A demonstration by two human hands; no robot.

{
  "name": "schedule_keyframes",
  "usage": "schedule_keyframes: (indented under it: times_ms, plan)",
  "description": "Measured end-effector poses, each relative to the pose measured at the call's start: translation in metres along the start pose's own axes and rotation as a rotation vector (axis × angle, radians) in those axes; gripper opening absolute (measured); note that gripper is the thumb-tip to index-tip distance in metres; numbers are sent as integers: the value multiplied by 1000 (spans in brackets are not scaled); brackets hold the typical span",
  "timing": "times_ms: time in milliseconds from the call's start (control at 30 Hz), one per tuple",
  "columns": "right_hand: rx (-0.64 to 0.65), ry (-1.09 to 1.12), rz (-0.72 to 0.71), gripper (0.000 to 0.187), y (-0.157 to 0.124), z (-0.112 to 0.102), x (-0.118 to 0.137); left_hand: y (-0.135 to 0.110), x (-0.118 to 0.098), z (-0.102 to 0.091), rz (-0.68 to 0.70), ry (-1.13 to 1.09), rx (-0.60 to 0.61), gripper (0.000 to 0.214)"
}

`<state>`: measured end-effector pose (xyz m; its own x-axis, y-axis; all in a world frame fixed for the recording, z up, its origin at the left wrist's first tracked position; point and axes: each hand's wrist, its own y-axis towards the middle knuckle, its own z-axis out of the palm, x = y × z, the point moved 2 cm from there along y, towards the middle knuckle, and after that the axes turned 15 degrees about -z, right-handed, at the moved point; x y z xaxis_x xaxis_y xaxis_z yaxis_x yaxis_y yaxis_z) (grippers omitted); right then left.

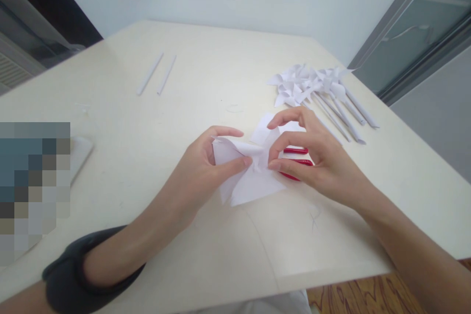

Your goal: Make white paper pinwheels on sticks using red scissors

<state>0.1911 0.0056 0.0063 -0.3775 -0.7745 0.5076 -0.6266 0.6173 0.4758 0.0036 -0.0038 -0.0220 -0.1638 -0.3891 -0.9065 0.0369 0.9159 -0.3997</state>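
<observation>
My left hand (206, 164) is closed on a white paper pinwheel (253, 189), its thumb pressing a folded blade near the centre. Some of the pinwheel's corners are bent inward, while others lie spread out. At the pinwheel's right side, my right hand (307, 144) has its thumb and a finger pinched together close to the centre, the index finger raised. Whatever is between those fingertips is too small to make out. Partly behind my right hand lie red handles (296, 163), probably of scissors; the rest is hidden by the hand and paper.
Several finished paper pinwheels (309, 83) with rolled paper sticks (344, 117) lie piled at the back right. Two loose paper sticks (150, 73) rest at the back left. Thread scraps (314, 218) are on the white table (206, 88). A pixelated patch covers the left edge.
</observation>
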Motion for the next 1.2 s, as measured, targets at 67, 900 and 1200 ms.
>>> schedule_keyframes:
  times_ms: [67,900,1200]
  plan:
    - [-26,7,14,9,0,1,-2,0,0,0,2,14,-1,39]
    - [-85,-289,32,9,-1,16,7,-2,-1,0,56,135,-10,37]
    - [-114,-346,7,8,0,18,7,-4,-6,4,39,101,-5,41]
